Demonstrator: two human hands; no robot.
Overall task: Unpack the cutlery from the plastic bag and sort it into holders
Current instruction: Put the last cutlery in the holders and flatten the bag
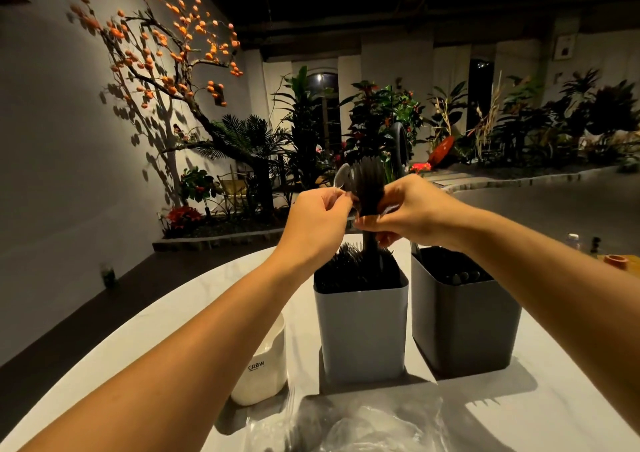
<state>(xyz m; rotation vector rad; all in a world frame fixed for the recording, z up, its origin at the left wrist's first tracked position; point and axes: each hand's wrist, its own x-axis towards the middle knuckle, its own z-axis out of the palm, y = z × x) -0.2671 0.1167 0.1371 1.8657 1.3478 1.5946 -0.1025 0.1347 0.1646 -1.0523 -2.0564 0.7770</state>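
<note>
Two hands up over light grey holder (362, 327) — right hand (412, 209) grips black fork bundle (367, 187), left hand (320, 214) pinches clear wrap (341, 176) off it. Unwrapping step; next, likely lower forks into holder. Plastic bag (367, 427) near table edge.

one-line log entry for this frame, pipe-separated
phase: sorting | right hand: grips bundle of black forks above light grey holder | left hand: pinches clear wrap at bundle | dark grey holder: holds cutlery | plastic bag: on table
</note>
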